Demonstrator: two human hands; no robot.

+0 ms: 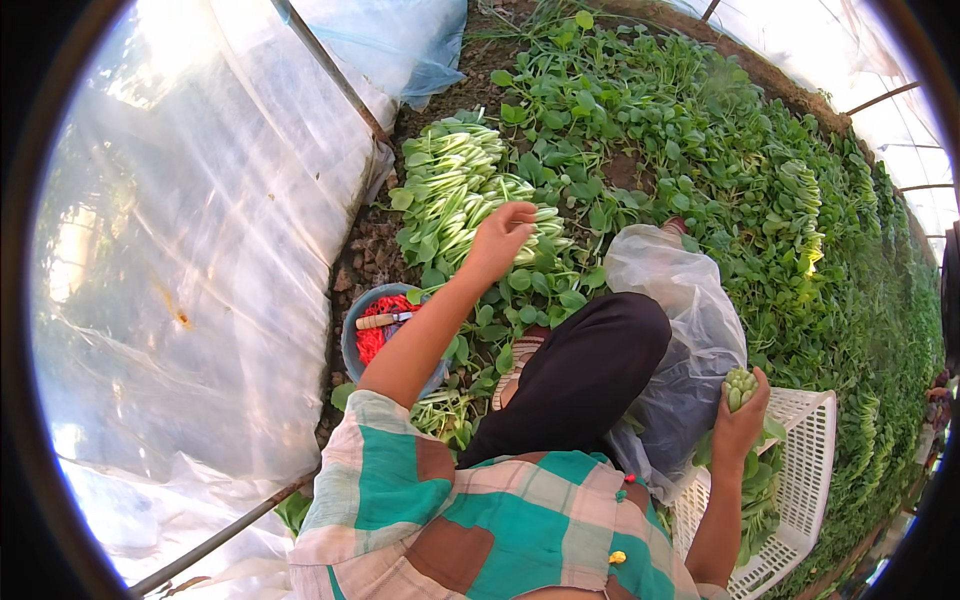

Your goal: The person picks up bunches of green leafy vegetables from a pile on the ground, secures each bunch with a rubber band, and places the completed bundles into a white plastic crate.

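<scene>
My left hand (501, 238) is over the pile of cut leafy greens (457, 172) with pale stems, fingers loosely bent; whether it touches the stems I cannot tell. Far to its right, my right hand (739, 420) grips a bunch of greens (740, 388) whose cut stem ends face up, at the edge of a white plastic basket (814, 450). More greens (759, 499) lie in that basket. A blue-grey bucket (349, 341) by my left forearm holds red ties (373, 345) and a wooden-handled tool (375, 321), its blade partly hidden.
Clear plastic sheeting (187, 262) and metal poles (330, 64) line the left side. A transparent plastic bag (675, 285) lies beside my bent knee. Growing greens (697, 135) cover the ground ahead and right, with stacked cut greens (804, 210) among them.
</scene>
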